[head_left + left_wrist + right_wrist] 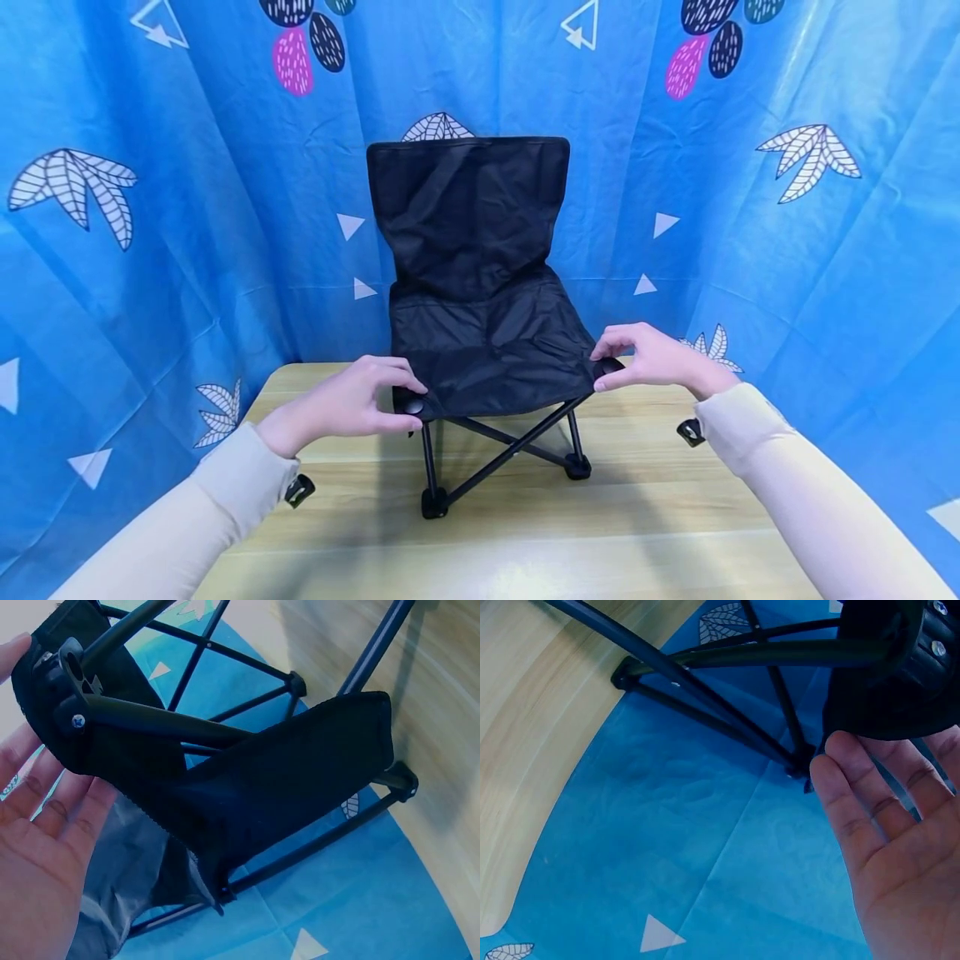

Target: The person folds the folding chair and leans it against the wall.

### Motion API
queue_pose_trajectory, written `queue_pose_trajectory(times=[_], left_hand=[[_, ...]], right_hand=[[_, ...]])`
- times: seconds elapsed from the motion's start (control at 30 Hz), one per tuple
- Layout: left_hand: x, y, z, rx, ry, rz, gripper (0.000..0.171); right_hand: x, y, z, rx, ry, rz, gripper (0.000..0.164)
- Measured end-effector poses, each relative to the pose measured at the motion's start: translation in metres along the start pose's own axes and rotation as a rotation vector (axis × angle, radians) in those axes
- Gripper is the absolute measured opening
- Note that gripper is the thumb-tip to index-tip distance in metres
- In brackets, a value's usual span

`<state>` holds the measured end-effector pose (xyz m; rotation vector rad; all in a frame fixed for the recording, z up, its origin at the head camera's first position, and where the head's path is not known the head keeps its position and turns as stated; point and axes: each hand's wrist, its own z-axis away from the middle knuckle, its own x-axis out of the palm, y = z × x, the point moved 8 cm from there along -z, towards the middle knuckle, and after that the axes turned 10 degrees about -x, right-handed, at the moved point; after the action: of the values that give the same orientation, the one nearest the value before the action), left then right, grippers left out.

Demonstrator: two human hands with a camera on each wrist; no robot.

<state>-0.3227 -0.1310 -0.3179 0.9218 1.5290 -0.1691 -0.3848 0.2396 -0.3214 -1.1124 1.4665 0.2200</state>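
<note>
A black folding chair with a fabric seat and back stands unfolded on the wooden table, its seat toward me. My left hand holds the front left seat corner between fingers and thumb. In the left wrist view, the left hand lies along the fabric edge beside a screwed corner joint. At the opposite front corner, my right hand grips the seat around a round black cap. Fingertips of the right hand touch the fabric in the right wrist view; its thumb is hidden there.
Crossed black legs with plastic feet stand on the light wooden tabletop. A blue patterned curtain hangs behind the table and along both sides.
</note>
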Motion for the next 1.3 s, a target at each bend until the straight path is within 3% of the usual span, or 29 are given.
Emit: queue_pose_trajectory(times=[0.37,0.73,1.3], left_hand=[[-0.003,-0.006,-0.003,0.049,0.051,0.017,0.030],[-0.004,-0.012,-0.008,0.053,0.076,0.050,0.029],[-0.004,-0.023,-0.015,-0.035,0.069,0.083,0.032]], right_hand=[[-0.001,-0.006,0.004,0.012,-0.037,-0.025,0.025],[-0.001,-0.007,0.008,0.029,-0.057,-0.032,0.027],[-0.004,-0.004,0.010,0.047,-0.022,-0.056,0.024]])
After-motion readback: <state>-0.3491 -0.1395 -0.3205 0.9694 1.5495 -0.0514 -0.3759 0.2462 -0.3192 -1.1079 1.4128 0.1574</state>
